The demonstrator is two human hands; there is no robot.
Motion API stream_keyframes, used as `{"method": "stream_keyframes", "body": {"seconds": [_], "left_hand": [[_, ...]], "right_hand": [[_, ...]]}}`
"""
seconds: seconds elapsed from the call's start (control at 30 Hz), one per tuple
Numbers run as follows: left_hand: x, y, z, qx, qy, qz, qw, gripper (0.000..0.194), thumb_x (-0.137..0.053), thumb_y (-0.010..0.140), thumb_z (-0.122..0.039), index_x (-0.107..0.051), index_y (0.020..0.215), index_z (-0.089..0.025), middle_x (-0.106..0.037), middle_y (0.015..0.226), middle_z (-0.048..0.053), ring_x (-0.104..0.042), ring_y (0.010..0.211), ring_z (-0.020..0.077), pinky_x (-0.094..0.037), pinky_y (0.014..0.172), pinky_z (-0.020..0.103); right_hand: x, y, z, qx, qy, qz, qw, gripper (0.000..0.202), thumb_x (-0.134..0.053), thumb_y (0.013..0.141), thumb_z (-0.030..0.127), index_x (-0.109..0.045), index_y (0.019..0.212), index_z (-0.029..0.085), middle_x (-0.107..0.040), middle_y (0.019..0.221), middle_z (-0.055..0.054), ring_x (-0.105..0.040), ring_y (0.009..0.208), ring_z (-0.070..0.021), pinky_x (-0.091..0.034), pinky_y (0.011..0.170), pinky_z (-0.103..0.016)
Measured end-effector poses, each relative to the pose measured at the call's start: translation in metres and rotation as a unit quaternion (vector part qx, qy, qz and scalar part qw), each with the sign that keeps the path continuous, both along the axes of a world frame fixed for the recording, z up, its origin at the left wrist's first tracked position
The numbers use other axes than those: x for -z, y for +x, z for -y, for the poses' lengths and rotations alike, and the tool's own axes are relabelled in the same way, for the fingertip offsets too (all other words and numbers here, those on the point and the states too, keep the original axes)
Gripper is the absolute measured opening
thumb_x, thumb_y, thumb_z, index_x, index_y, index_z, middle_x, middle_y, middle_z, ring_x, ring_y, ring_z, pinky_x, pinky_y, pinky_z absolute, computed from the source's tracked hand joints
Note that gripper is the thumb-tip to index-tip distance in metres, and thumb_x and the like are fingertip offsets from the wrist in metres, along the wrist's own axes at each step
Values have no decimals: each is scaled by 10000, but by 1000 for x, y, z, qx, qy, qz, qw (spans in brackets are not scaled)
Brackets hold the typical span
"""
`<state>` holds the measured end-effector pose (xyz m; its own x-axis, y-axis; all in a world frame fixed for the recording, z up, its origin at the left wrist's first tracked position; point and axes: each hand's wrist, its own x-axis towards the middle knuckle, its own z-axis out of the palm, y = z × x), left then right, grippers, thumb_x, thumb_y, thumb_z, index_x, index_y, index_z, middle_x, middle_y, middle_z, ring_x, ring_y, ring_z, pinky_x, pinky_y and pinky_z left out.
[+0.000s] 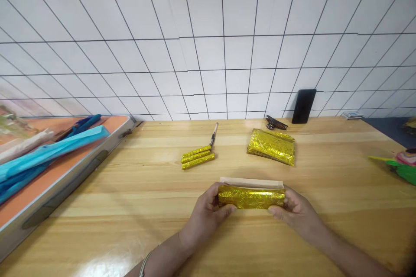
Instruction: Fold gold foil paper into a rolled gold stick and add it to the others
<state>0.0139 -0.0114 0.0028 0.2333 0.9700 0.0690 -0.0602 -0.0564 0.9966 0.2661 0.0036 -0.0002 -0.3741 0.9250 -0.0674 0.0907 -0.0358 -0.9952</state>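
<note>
Between my two hands is a sheet of shiny gold foil paper (251, 198), bent over along its length, with a pale backing strip showing along its far side. My left hand (212, 207) grips the left end, thumb on the near edge and fingers behind. At the right end my right hand (292, 209) pinches it the same way. Beyond them lie several thin gold rolls (197, 157) side by side. To their right sits a stack of gold foil paper (272, 146).
A pen (214, 134) touches the rolls. Near the tiled wall are a black stapler-like tool (276, 123) and an upright black phone (303, 106). An orange-lined tray (107, 136) with blue paper rolls (71, 147) stands left. Something green (406, 172) lies at the right edge.
</note>
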Motion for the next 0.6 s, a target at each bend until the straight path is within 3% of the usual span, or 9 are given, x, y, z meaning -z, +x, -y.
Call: {"method": "stream_keyframes", "body": {"seconds": [0.33,0.6], "left_hand": [[8,-5,-2,-19,28,-23,999,209,-615,789,-160,-515,970,-191,-533,873,4,-504,787,127,-427,702,223],[5,-5,-2,-11,32,-54,998,182,-595,804,-188,-507,962,-179,-529,876,15,-507,801,137,-424,710,233]], "right_hand": [[9,10,-5,-7,39,59,997,417,-590,830,353,-497,1204,193,-657,942,-39,-593,805,-180,-470,694,-280],[1,9,-2,19,49,86,995,412,-619,786,394,-572,1153,211,-681,789,-18,-622,727,-199,-506,723,-321]]}}
